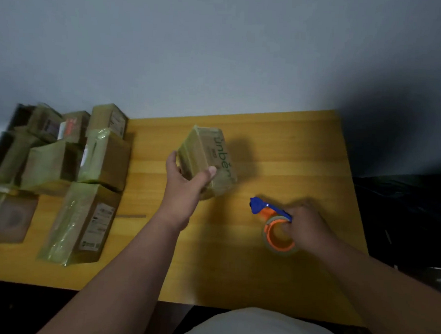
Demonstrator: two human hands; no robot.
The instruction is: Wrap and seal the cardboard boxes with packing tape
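Observation:
A small cardboard box (209, 157) wrapped in glossy tape, with green lettering on one side, is tilted above the middle of the yellow wooden table (292, 150). My left hand (185, 183) grips its near end, thumb on one side and fingers on the other. To the right, my right hand (304, 225) holds a tape dispenser (272, 220) with an orange roll core and a blue cutter head, low over the table surface, with fingers through the roll.
Several taped cardboard boxes (61, 163) are piled along the table's left side, one long box (81, 223) lying nearest. A thin strip (131, 216) lies on the table beside it. A grey wall stands behind; dark objects sit off the right edge.

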